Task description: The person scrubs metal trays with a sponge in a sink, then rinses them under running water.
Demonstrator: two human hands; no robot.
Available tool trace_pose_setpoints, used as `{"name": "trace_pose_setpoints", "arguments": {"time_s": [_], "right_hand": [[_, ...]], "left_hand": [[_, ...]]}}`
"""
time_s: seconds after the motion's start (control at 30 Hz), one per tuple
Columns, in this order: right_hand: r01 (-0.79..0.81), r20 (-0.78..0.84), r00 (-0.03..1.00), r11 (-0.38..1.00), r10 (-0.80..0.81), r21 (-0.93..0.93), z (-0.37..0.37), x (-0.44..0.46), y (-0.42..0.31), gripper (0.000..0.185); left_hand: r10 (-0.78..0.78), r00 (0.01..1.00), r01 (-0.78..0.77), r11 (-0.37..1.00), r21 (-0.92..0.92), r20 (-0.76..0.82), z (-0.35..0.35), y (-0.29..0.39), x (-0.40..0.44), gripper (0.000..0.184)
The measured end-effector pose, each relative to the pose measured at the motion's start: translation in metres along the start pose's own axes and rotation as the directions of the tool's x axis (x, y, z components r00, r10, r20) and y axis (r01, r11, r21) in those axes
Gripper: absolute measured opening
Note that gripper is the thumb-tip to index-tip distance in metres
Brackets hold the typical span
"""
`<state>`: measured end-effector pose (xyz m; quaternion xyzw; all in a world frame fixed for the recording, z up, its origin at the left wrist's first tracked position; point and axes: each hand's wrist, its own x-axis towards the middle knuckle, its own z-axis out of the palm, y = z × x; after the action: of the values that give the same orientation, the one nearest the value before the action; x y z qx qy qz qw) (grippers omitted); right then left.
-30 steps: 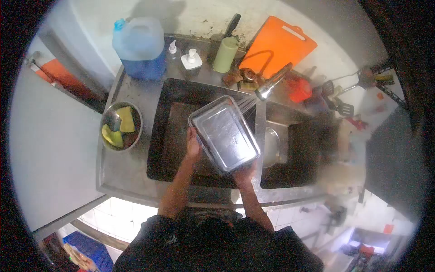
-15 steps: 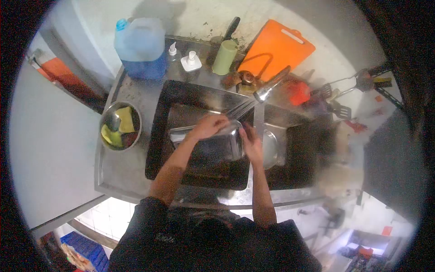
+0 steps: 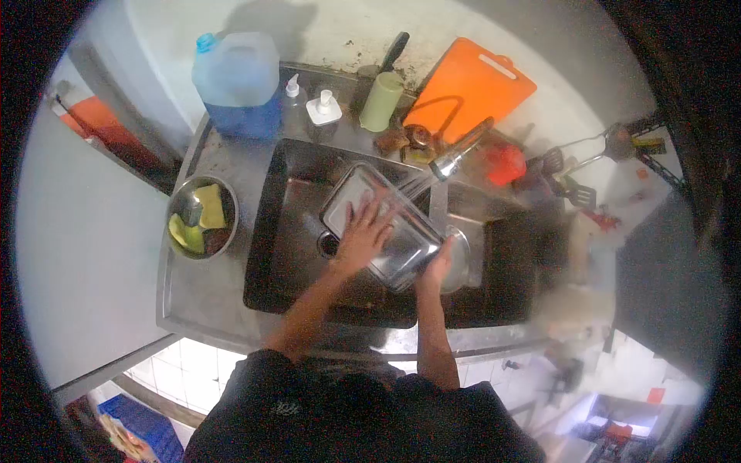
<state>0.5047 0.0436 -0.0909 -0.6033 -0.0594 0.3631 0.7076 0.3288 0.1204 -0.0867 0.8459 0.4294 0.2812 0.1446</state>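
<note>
A rectangular stainless steel pan [image 3: 409, 248] is held tilted over the left sink basin [image 3: 270, 262]. My left hand [image 3: 364, 235] lies flat on its broad surface, fingers spread. At the pan's lower right end, my right hand [image 3: 436, 270] grips the edge, its thumb up along the rim. From the chrome faucet [image 3: 457, 158] a stream of water runs toward the pan's upper right side. A round metal dish [image 3: 457, 262] is partly hidden behind the pan and right hand, in the right basin.
A metal bowl [image 3: 232, 224] with yellow and green sponges stands left. Behind the sink are a jug of blue liquid [image 3: 239, 116], a white pump bottle [image 3: 323, 109], a green cylindrical container [image 3: 381, 102] and an orange cutting board [image 3: 471, 85]. Spatulas [image 3: 580, 194] hang right.
The pan has turned from nearly level to slanting down to the right. My left hand moved from its top edge to flat on its surface; my right hand moved lower with the pan's end.
</note>
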Motion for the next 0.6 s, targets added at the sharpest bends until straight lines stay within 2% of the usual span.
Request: {"name": "trace_pose_setpoints", "arguments": {"time_s": [0.07,0.1,0.2,0.23,0.27,0.3,0.37,0.4,0.5,0.53,0.57,0.6], "right_hand": [[-0.099,-0.032,0.995,0.995,0.099,0.005,-0.017,-0.002,-0.002,0.058],[-0.08,0.0,0.997,0.996,0.08,0.028,-0.024,-0.004,0.0,0.061],[-0.122,0.094,0.989,0.986,0.112,0.115,-0.037,-0.018,-0.007,0.065],[-0.153,0.124,0.983,0.977,0.135,0.146,-0.042,-0.024,-0.01,0.065],[-0.172,0.175,0.973,0.976,0.148,0.133,-0.058,-0.015,-0.003,0.065],[-0.172,0.22,0.966,0.973,0.137,0.152,-0.076,-0.009,0.003,0.066],[-0.176,0.31,0.944,0.966,0.111,0.19,-0.085,-0.01,0.003,0.069],[-0.158,0.289,0.952,0.97,0.1,0.186,-0.086,-0.009,0.005,0.065],[-0.048,0.236,0.971,0.993,0.022,0.106,-0.071,-0.013,-0.004,0.061],[-0.191,0.127,0.977,0.964,0.169,0.183,-0.046,-0.026,-0.02,0.05],[-0.145,0.108,0.986,0.971,0.126,0.191,-0.052,-0.003,0.0,0.045],[-0.014,0.131,0.991,1.0,0.011,0.019,-0.04,-0.006,-0.003,0.042]], "left_hand": [[-0.065,0.997,0.069,0.995,0.074,-0.052,-0.009,-0.018,0.0,0.051],[-0.098,0.992,0.107,0.988,0.111,-0.081,-0.014,-0.028,0.001,0.051],[-0.347,0.925,0.319,0.931,-0.179,-0.157,0.051,-0.091,-0.014,0.052],[-0.481,0.874,0.474,0.81,-0.344,0.073,0.046,-0.105,-0.014,0.053],[-0.544,0.777,0.628,0.635,-0.45,0.317,0.039,-0.117,-0.013,0.054],[-0.531,0.643,0.765,0.422,-0.486,0.552,0.034,-0.123,-0.013,0.056],[-0.547,0.626,0.752,0.236,-0.615,0.555,0.027,-0.116,-0.026,0.061],[-0.555,0.619,0.728,0.14,-0.671,0.556,0.022,-0.113,-0.031,0.064],[-0.607,0.579,0.757,0.152,-0.635,0.545,-0.017,-0.096,-0.038,0.071],[-0.598,0.559,0.735,0.037,-0.677,0.575,-0.011,-0.101,-0.049,0.074],[-0.585,0.544,0.702,-0.076,-0.708,0.601,0.001,-0.114,-0.062,0.076],[-0.569,0.531,0.659,-0.188,-0.728,0.628,0.007,-0.12,-0.071,0.078]]}}
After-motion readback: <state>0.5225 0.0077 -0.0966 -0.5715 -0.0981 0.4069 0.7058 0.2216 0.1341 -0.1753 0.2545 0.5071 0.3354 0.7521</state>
